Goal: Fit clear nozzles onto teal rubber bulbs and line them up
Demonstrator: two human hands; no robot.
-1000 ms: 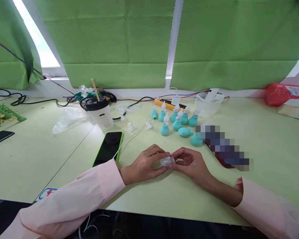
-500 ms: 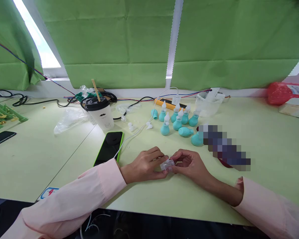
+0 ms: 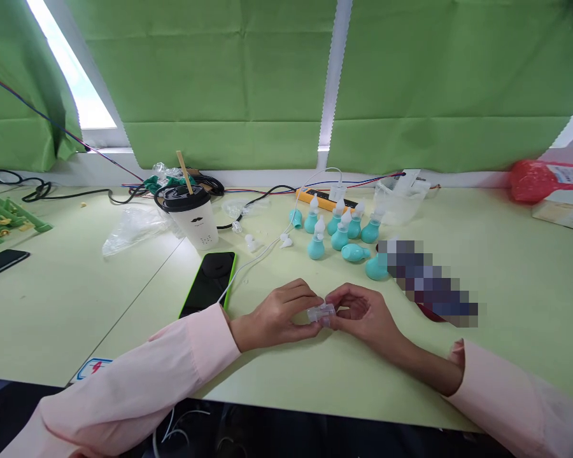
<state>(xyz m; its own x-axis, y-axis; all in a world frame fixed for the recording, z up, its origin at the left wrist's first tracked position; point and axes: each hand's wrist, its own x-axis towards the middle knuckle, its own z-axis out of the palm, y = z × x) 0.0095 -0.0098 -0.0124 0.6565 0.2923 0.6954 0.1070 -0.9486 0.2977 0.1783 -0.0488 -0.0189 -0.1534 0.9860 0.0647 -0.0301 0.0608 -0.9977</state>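
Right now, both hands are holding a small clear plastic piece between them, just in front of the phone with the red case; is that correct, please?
Not quite: the phone has a green case, not red, as the head view shows. The left hand and right hand do hold the small clear plastic piece between them.

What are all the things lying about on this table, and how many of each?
Clear plastic piece: one, see-through, pinched between both hands.
Bulb bottles: about nine, teal with white tips, middle of the table; most upright, two on their sides.
Loose tips: a few, white, left of the bottles.
Phone: one, black in a green case, beside the left hand, white cable attached.
Paper cup: one, white with black lid and wooden stirrer, behind the phone.
Plastic bag: one, clear, left of the cup.
Power strip: one, yellow, far edge.
Red package: one, far right.
Left hand; right hand: pink sleeves.
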